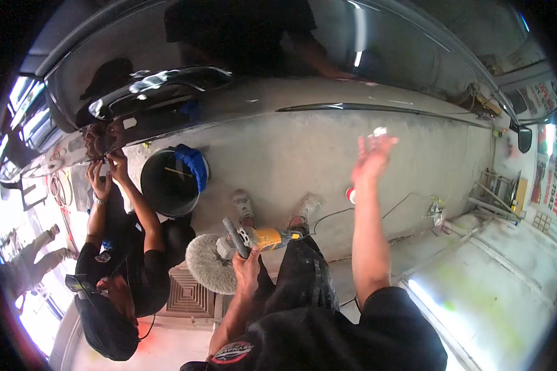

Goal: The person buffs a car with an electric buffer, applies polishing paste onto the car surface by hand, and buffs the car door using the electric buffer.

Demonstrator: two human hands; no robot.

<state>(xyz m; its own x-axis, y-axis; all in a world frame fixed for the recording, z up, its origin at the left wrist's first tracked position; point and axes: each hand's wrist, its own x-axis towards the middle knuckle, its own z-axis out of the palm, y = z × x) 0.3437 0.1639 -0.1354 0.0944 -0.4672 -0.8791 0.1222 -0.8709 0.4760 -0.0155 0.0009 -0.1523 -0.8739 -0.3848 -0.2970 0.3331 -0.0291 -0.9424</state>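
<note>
My left hand [246,270] is wrapped round the side handle of a yellow and grey power polisher [267,237], held across my lap. Its round, shaggy, off-white wool pad [209,264] faces to the left. My right hand [374,159] is raised at the end of an outstretched arm, fingers apart, near the lower side of a glossy black car [254,46]. A small white patch [380,131] shows at its fingertips; whether it is paste or something solid I cannot tell. From the polisher a dark cord [333,214] runs right, passing behind my right forearm.
A co-worker [120,278] in black crouches at left, both hands at the car's lower edge. Between us stands a black bucket [167,193] with a blue cloth [192,166] over its rim. A red and white round item [351,195] is beside my forearm. Scrap frames [495,201] lie right.
</note>
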